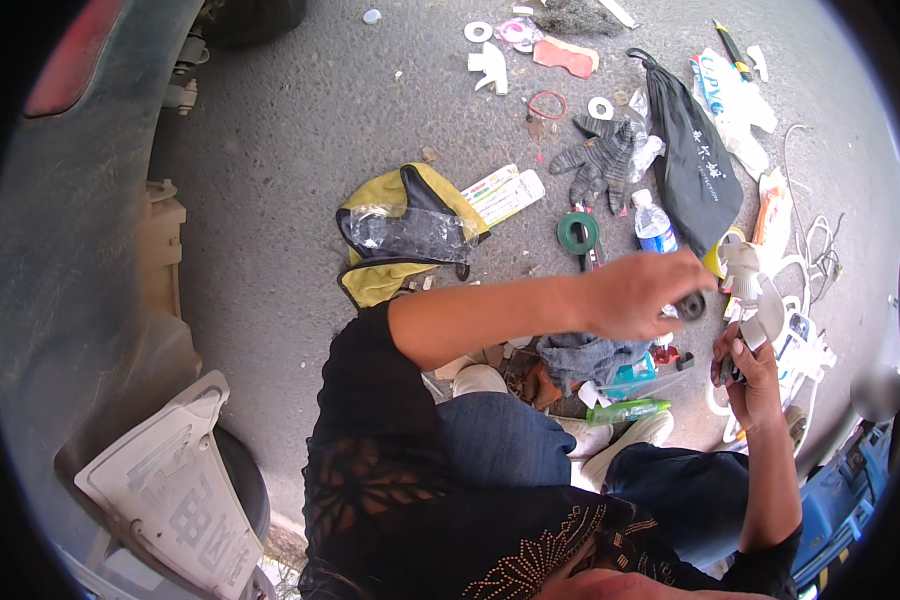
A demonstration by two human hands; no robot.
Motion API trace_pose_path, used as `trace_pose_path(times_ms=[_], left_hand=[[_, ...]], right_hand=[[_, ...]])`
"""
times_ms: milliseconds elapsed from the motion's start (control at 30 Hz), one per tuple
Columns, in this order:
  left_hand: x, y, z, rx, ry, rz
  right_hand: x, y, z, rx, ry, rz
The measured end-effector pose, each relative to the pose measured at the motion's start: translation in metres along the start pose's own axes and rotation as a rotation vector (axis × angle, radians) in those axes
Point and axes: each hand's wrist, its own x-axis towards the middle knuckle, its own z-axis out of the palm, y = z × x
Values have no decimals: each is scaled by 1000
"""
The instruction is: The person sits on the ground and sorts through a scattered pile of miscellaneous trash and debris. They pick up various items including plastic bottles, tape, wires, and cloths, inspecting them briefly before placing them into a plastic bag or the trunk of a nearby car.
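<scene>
My left hand (637,296) reaches across to the right and grips a dark cylindrical object (691,306), blurred, with its round end showing. Close by, my right hand (751,367) holds a white curved plastic piece (763,321) between thumb and fingers. A dark item partly shows within that same grip; its kind is unclear. Just above the right hand is a white ribbed plastic fitting (742,266); whether it joins the held piece cannot be told. Beyond my left hand lies a water bottle (654,225). Below that hand is a crumpled grey-blue cloth (596,356).
A parked vehicle's bumper (82,247) fills the left side. On the asphalt lie a yellow-black cloth (412,225), green tape roll (578,232), grey knitted glove (600,161), black drawstring bag (690,150) and utility knife (733,49). White cable (817,247) and a blue crate (840,502) are at right.
</scene>
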Motion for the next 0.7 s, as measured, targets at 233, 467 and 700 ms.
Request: trace_pose_path(times_ms=[233, 467, 700], left_hand=[[18, 46, 34, -100, -319, 17], [50, -108, -92, 736, 240, -242], [-11, -230, -194, 1200, 30, -875]], right_hand=[[-17, 18, 0, 74, -10, -101], [-41, 11, -16, 83, 36, -104], [-60, 18, -36, 93, 191, -75]])
